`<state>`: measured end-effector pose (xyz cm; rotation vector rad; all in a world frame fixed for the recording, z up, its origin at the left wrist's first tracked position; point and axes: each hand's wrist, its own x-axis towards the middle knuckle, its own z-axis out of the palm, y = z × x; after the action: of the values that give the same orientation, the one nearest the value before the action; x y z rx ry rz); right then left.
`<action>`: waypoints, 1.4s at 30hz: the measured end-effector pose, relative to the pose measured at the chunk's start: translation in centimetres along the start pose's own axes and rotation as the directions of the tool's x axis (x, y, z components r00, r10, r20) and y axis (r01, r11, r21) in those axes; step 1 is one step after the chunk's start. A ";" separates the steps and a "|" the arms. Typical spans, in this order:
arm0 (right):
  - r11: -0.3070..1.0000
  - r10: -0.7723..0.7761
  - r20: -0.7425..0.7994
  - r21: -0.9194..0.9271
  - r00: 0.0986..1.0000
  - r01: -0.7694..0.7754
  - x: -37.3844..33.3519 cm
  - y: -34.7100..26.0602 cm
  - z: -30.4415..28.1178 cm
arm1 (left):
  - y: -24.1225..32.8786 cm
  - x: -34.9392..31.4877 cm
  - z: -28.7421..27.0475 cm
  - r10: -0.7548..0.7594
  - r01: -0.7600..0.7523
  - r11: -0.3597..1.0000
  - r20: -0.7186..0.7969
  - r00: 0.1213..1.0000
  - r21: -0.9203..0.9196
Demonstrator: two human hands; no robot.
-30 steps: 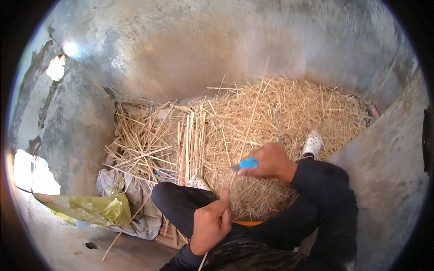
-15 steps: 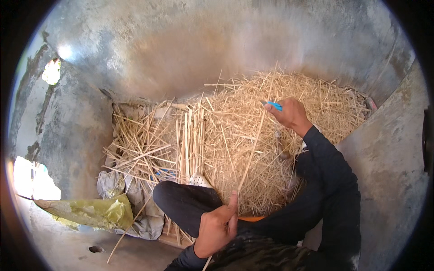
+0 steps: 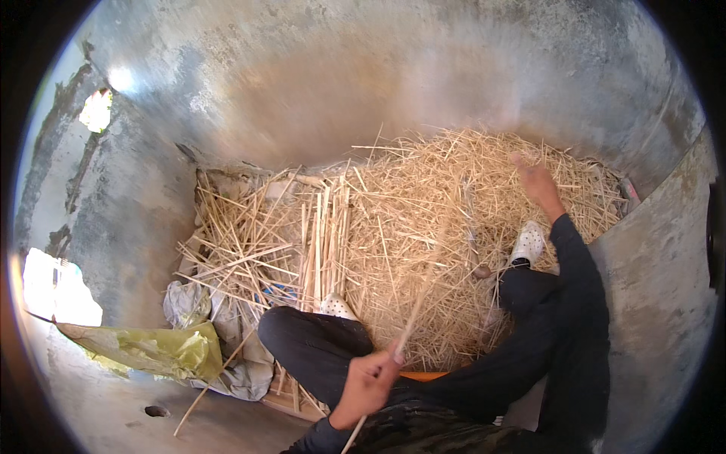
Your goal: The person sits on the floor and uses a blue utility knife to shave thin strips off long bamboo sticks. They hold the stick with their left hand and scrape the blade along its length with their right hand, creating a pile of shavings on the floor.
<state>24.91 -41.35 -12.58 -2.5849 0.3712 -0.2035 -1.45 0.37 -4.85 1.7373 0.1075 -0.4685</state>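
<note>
My left hand (image 3: 368, 384) is closed round a long pale strip of split bamboo or cane (image 3: 413, 319), low in front of my body. The strip's lower end comes out beneath the hand, while its upper part slants up to the right and is blurred. Out over the heap of shavings (image 3: 423, 197), my right hand (image 3: 538, 185) is smeared by motion, so its fingers cannot be made out. No blue tool shows at that hand now.
A bundle of straight strips (image 3: 325, 234) lies left of the shavings, beside a tangle of loose strips (image 3: 242, 234). My shoes (image 3: 529, 240) rest among the shavings. Yellow-green plastic sheeting (image 3: 151, 349) hangs at the left. A concrete wall (image 3: 340, 83) rises behind.
My right hand has swung to the right, away from the strip; the blue tool seen in it before is out of sight. My left hand has shifted slightly and the strip has blurred.
</note>
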 end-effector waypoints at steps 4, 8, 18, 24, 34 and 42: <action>0.913 -0.403 0.218 0.161 0.889 0.374 -11.9 -15.8 -0.2 | 0.9 1.6 -0.4 0.074 -0.086 0.943 -0.048 0.996 -0.320; 0.725 -0.673 0.279 0.067 0.685 0.686 -17.0 -17.7 1.3 | 2.3 1.7 -0.5 0.105 -0.127 0.955 -0.096 0.990 -0.267; 0.626 -0.779 0.138 0.107 0.612 0.772 -17.3 -17.2 2.6 | 2.4 2.2 -0.6 0.304 -0.260 0.927 -0.135 0.943 0.271; 0.792 -0.609 0.185 0.089 0.772 0.604 -14.2 -15.1 4.1 | 2.7 2.3 -0.9 0.376 -0.317 0.845 -0.057 0.925 0.430; 0.816 -0.578 0.169 0.117 0.798 0.566 -13.0 -14.9 3.0 | 4.0 2.9 -0.8 0.438 -0.342 0.785 -0.073 0.896 0.517; 0.861 -0.509 0.181 0.113 0.842 0.496 -11.5 -14.5 2.3 | 3.6 2.5 -0.5 0.468 -0.385 0.768 -0.040 0.883 0.512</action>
<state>17.70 -24.77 -7.96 -2.5579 -0.3963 -0.1228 2.12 -0.39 -2.38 2.2240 -0.3202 0.0026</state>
